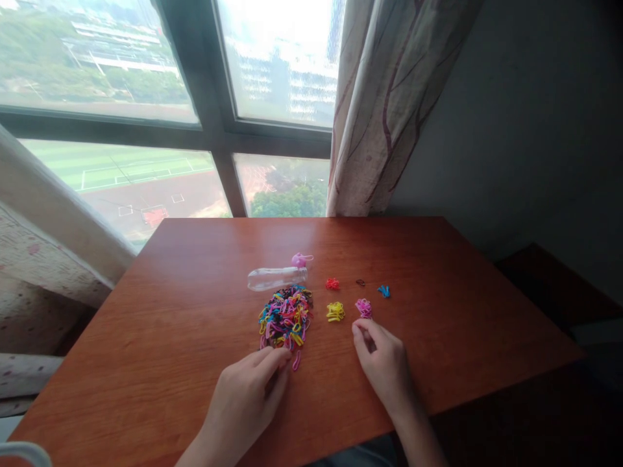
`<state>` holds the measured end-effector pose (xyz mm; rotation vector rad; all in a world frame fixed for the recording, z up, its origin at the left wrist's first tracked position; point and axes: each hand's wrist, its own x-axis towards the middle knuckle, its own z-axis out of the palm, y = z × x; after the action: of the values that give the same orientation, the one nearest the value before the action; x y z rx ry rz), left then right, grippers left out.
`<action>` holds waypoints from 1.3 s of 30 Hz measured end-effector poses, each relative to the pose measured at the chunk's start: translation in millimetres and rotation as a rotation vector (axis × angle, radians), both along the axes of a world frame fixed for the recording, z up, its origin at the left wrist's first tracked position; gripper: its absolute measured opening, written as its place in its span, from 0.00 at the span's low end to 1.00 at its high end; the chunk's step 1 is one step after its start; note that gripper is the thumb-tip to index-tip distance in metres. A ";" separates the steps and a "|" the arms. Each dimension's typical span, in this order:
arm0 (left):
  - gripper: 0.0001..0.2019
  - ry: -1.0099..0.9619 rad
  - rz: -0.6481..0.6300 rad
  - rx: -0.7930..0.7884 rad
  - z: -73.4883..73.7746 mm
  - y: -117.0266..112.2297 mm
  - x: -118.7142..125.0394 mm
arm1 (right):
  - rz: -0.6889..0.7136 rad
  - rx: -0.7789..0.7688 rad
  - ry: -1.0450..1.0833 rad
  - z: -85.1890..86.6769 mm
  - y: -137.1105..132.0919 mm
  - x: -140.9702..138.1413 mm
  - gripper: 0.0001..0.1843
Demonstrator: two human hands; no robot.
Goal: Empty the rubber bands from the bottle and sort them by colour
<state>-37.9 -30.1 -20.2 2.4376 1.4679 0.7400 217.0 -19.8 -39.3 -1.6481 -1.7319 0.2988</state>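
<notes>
A mixed heap of small elastic hair ties [285, 314] in pink, yellow, blue, red and black lies on the wooden table. At its near edge is my left hand [249, 392], thumb and fingers pinched together; what they hold, if anything, is hidden. One pink hair tie [296, 360] lies just right of those fingertips. My right hand [384, 360] has its fingertips closed at the near side of a pink bunch of hair ties [363, 307]; I cannot make out anything in them. Left of that bunch sits a yellow bunch [335, 312].
Farther back lie a red bunch [332, 283], a dark hair tie [360, 283] and a blue bunch [384, 292]. Behind the mixed heap, a clear plastic bottle [275, 279] rests on its side near a pink cap [299, 260]. The table [170, 311] meets a window and curtains.
</notes>
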 end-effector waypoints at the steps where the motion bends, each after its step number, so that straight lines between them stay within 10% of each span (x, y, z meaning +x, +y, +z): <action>1: 0.09 0.018 -0.005 0.001 0.3 -1.0 0.6 | 0.028 -0.001 -0.017 0.7 -3.0 -6.6 0.10; 18: 0.09 0.067 -0.036 -0.015 6.3 1.0 7.7 | 0.189 -0.094 0.011 6.7 -11.8 -33.2 0.07; 29: 0.10 0.247 -0.302 0.011 70.5 78.8 87.7 | 0.144 -0.064 -0.094 8.4 -11.9 -34.6 0.09; 39: 0.05 0.361 -0.469 -0.052 55.3 116.3 130.1 | 0.200 -0.113 -0.009 5.0 -12.1 -33.8 0.09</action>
<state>92.2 86.1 35.1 2.8172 0.9191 0.1688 183.2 -31.9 -34.3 -1.5576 -1.9212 0.4922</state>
